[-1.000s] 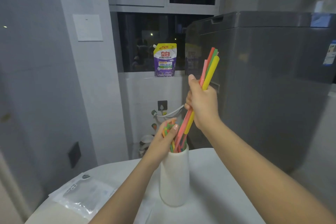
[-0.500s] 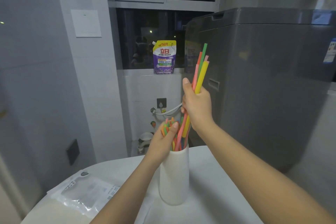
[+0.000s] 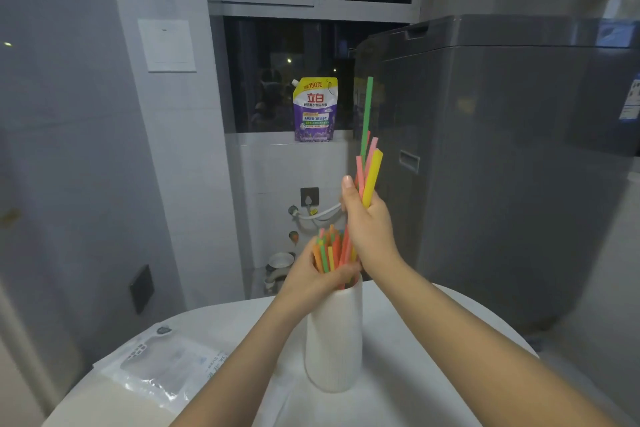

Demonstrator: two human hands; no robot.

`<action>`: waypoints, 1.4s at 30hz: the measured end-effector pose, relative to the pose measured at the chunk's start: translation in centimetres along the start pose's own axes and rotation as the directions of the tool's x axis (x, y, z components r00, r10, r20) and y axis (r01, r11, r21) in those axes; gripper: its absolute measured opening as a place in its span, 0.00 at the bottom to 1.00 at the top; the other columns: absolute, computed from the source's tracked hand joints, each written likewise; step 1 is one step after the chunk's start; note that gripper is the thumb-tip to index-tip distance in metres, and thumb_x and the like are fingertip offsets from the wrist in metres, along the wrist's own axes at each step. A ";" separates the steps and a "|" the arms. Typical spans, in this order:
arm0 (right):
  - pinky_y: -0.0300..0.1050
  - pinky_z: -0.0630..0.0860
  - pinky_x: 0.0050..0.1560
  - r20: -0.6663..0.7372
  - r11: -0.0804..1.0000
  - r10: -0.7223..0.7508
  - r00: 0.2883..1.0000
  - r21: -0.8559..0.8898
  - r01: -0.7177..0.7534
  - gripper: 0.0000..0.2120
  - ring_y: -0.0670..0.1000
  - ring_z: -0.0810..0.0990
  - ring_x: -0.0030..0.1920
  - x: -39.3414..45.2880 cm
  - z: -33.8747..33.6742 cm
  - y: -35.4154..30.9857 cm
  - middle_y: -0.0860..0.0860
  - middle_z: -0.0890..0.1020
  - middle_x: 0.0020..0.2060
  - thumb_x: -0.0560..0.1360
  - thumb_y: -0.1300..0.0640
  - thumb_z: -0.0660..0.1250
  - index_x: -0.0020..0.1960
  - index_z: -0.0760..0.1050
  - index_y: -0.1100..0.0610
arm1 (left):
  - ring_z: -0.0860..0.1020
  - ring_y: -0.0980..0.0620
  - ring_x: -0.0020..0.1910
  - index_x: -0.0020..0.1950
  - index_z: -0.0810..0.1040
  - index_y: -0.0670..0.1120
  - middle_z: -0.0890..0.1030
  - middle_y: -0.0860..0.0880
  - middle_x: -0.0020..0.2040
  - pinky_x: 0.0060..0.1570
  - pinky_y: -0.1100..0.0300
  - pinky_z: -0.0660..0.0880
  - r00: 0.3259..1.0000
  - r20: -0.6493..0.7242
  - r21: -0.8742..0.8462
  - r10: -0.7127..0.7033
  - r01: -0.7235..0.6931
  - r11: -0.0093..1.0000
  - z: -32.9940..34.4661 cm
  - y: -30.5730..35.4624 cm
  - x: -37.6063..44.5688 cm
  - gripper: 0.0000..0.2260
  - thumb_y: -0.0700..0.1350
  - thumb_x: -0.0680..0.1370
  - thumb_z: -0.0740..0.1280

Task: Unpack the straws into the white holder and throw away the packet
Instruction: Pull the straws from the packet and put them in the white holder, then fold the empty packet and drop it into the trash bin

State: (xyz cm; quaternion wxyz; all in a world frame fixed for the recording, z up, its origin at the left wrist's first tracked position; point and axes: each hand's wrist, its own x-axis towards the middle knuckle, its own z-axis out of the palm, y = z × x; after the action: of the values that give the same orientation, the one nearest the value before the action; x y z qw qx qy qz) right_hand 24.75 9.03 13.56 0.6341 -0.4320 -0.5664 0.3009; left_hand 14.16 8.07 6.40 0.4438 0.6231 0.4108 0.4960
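The right hand has its fingers curled round a small bunch of colored straws, thumb pressed up along them; yellow and pink ones fan out just above the fingers and one green straw stands far higher than the rest. Below the fingers the bunch slants down toward the mouth of the white holder, though whether its lower ends are already inside the rim cannot be told. The left hand sits just under and to the left of the right, fingers wrapped round the straws already standing in the holder, gathering them to one side at the rim.

The step in hand looks like loading the last handful: the left hand makes a gap, the right feeds the bunch in. The next move probably calls for lowering the bunch straight down into that gap and loosening the fingers only once the ends are past the rim, or loose straws could spill over the edge.

Outward from the hands, the holder stands upright on a round white table, with bare tabletop all round its base. The clear plastic packet lies flat well to the left of the fingers, near the table's curved edge, not yet thrown away. A grey washing machine rises close to the right of the raised straws; above them the room is open.
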 end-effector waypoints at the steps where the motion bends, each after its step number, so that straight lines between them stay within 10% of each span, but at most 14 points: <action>1: 0.30 0.70 0.30 0.023 1.000 0.012 1.000 -0.012 -0.012 0.15 0.37 0.74 0.30 -0.1 0.2 0.0 0.46 0.73 0.31 0.77 0.42 0.58 0.36 0.69 0.49 | 0.82 0.63 0.44 0.55 0.75 0.53 0.83 0.58 0.44 0.39 0.71 0.75 1.000 -0.023 0.013 0.009 -0.008 1.000 0.2 -0.1 0.1 0.19 0.47 0.67 0.76; 6: 0.53 0.61 0.66 0.120 0.912 -0.042 0.992 -0.400 0.087 0.13 0.56 0.67 0.63 0.1 -0.1 1.4 0.42 0.69 0.41 0.78 0.44 0.56 0.37 0.68 0.46 | 0.81 0.62 0.41 0.55 0.73 0.52 0.82 0.57 0.43 0.41 0.67 0.77 0.999 -0.031 0.099 0.042 -0.038 0.994 0.5 -0.4 0.6 0.21 0.42 0.67 0.77; 12: 0.41 0.49 0.62 0.288 0.680 -0.156 0.945 -0.663 0.314 0.21 0.48 0.59 0.64 0.2 -1.5 3.7 0.44 0.67 0.61 0.75 0.37 0.50 0.59 0.75 0.39 | 0.81 0.62 0.42 0.56 0.74 0.50 0.83 0.57 0.42 0.40 0.68 0.76 0.999 0.008 0.038 0.052 -0.052 0.998 0.2 0.0 0.2 0.20 0.39 0.68 0.75; 18: 0.53 0.64 0.68 0.244 0.881 -0.155 0.957 -0.405 0.246 0.14 0.50 0.64 0.65 -1.4 -2.1 3.4 0.47 0.68 0.62 0.74 0.46 0.65 0.59 0.74 0.44 | 0.82 0.60 0.47 0.58 0.74 0.53 0.83 0.53 0.49 0.43 0.67 0.77 0.997 -0.033 0.035 0.074 -0.073 0.997 0.2 -0.3 -0.4 0.21 0.42 0.69 0.76; 23: 0.26 0.69 0.52 0.194 0.952 -0.200 0.960 -0.195 0.237 0.25 0.40 0.71 0.61 -1.4 -2.1 1.6 0.41 0.73 0.61 0.74 0.49 0.66 0.69 0.64 0.44 | 0.78 0.67 0.51 0.67 0.67 0.57 0.78 0.60 0.57 0.43 0.70 0.76 0.993 -0.062 0.068 0.103 -0.099 0.993 0.3 0.2 -0.5 0.32 0.47 0.67 0.76; 27: 0.43 0.75 0.57 0.163 0.886 -0.280 0.946 -0.337 0.320 0.09 0.46 0.77 0.55 -1.5 -2.1 1.7 0.46 0.81 0.51 0.77 0.56 0.64 0.53 0.80 0.53 | 0.75 0.71 0.53 0.67 0.65 0.61 0.74 0.60 0.60 0.42 0.74 0.74 0.984 -0.095 0.087 0.148 -0.140 0.986 0.8 0.9 -0.5 0.31 0.42 0.70 0.74; 30: 0.37 0.76 0.55 0.150 0.897 -0.179 0.972 -0.382 0.224 0.11 0.47 0.77 0.55 -2.0 -2.5 2.9 0.48 0.81 0.54 0.78 0.56 0.61 0.54 0.81 0.54 | 0.74 0.73 0.53 0.65 0.62 0.64 0.71 0.64 0.60 0.43 0.76 0.73 0.979 -0.109 0.136 0.172 -0.157 0.978 1.0 1.1 -0.8 0.30 0.41 0.72 0.72; 33: 0.23 0.65 0.59 0.207 0.903 -0.224 0.952 -0.323 0.283 0.16 0.40 0.71 0.63 -2.8 -2.9 3.5 0.44 0.76 0.62 0.80 0.53 0.55 0.65 0.73 0.50 | 0.73 0.69 0.57 0.67 0.59 0.64 0.70 0.65 0.61 0.45 0.77 0.72 0.978 -0.112 0.191 0.177 -0.154 0.969 1.2 1.2 -1.1 0.28 0.46 0.75 0.69; 42: 0.35 0.44 0.73 0.368 0.705 -0.385 0.846 -0.475 0.527 0.20 0.41 0.56 0.73 -4.4 -2.7 4.0 0.47 0.68 0.71 0.79 0.54 0.52 0.70 0.67 0.51 | 0.64 0.74 0.66 0.77 0.50 0.55 0.62 0.66 0.70 0.59 0.77 0.65 0.989 -0.005 0.195 0.151 -0.147 0.970 0.0 1.4 -2.4 0.38 0.49 0.74 0.69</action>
State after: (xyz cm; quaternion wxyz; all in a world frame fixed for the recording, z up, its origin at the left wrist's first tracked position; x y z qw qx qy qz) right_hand 27.02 6.46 8.05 0.4601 -0.4030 -0.7911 0.0043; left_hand 13.84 5.39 7.12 0.3385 0.6873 0.4139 0.4917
